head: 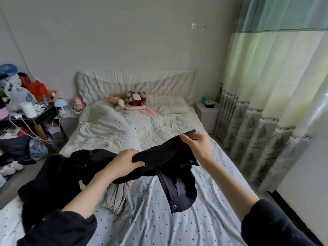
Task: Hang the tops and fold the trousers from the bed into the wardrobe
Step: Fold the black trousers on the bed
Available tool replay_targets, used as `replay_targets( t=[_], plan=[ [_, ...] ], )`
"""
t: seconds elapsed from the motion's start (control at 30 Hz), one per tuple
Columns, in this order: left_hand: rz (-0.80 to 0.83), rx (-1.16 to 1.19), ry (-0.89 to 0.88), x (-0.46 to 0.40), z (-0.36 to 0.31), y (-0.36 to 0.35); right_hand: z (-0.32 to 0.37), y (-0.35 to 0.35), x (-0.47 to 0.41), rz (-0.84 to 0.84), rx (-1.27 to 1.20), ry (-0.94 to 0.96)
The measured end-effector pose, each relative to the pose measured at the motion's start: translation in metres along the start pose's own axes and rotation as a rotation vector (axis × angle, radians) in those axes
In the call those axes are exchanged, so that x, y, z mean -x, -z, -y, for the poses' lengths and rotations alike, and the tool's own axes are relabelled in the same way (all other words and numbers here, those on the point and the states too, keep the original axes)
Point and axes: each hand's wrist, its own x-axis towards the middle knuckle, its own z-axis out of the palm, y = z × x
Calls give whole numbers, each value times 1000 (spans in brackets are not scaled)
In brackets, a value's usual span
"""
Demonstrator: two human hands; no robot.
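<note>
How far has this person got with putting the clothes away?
Nothing looks done yet, and no wardrobe or hanger is in view. In hand: the left hand and right hand grip a black garment above the bed, with a dark shirt hanging below it. Left: a black heap lies on the bed's left edge, and everything has yet to be hung or folded.

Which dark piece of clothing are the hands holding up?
The black garment with metal snaps, gripped by the left hand and right hand. The dark pile stays lying on the bed.
</note>
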Motion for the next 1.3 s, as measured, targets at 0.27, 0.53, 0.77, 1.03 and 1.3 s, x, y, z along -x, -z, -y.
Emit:
replay_targets(
  t=[0.27,0.53,0.77,1.03,1.3],
  plan=[
    [-10,-39,56,-15,1,6,-30,4,8,83,-66,-92],
    [135,133,28,-13,29,7,-42,-19,20,43,-4,-158],
    [116,65,-47,-12,35,-1,-41,-19,27,90,-47,-172],
    [-25,-319,-84,-7,54,-21,-22,4,29,-142,-159,-85],
    [-338,-115,-95,11,19,18,-13,24,27,-343,-166,-39]
  ],
)
